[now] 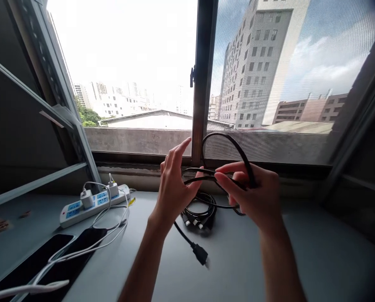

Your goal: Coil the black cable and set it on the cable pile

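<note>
A black cable (pixel 234 144) with what looks like an HDMI plug (pixel 200 254) is strung between my two hands above the desk. My left hand (pixel 176 178) has its fingers stretched upward, and the cable strands lie in the crook between thumb and fingers. From behind that wrist, the plug end hangs down. My right hand (pixel 253 191) is closed on the cable, thumb and forefinger pinching the strands, while a large loop arches up above it. Beneath and between the hands, a second coiled black cable (pixel 211 209) with several plugs rests on the desk, partly hidden.
On the left of the grey desk (pixel 234 264), a white power strip (pixel 94 205) carries two chargers. White cables (pixel 89 251) run from it across two dark flat devices (pixel 77 260). A metal shelf frame (pixel 70 100) stands at left. The window (pixel 203 84) rises behind the desk.
</note>
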Available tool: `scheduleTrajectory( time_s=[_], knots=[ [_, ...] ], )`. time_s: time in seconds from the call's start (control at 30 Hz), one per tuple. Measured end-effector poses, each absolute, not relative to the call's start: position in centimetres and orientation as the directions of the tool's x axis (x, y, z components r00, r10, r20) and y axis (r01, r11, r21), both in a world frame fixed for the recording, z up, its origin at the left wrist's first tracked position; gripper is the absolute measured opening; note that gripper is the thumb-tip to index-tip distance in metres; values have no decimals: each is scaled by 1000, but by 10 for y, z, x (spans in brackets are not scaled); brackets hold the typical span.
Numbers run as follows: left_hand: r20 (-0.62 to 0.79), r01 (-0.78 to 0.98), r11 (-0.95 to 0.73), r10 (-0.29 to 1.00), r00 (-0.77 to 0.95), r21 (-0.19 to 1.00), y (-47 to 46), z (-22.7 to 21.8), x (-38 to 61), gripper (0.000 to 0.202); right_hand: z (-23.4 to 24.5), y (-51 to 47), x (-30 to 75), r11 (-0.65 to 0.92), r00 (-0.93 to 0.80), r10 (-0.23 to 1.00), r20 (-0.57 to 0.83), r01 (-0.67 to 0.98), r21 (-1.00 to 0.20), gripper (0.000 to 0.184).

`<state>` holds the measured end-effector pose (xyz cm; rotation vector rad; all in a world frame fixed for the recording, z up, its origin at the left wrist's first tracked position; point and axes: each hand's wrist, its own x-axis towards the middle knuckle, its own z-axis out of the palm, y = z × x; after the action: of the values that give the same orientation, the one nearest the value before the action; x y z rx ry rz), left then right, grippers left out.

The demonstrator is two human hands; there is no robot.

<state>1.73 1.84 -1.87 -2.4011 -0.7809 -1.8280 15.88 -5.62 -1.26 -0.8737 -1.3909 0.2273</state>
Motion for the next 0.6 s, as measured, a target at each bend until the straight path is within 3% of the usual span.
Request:
scheduleTrajectory(
  time_s=[0.17, 0.33, 0.47, 0.6],
  knots=[
    [929, 367, -893, 335, 158, 260, 28, -21, 24, 48, -16, -52, 164, 718, 106, 580, 808, 401, -568, 10],
    [926, 368, -873, 370, 73, 320, 27, -17, 15, 13, -19, -51, 165, 772, 15, 538, 843, 393, -500, 9],
    [796, 304, -769, 603, 50, 563, 26, -15, 7, 45, -18, -50, 162, 802, 9, 474, 880, 408, -436, 12],
    [698, 201, -681, 715, -25, 704, 18, -11, 4, 49, -18, -41, 158, 742, 20, 556, 831, 438, -507, 9]
  ],
)
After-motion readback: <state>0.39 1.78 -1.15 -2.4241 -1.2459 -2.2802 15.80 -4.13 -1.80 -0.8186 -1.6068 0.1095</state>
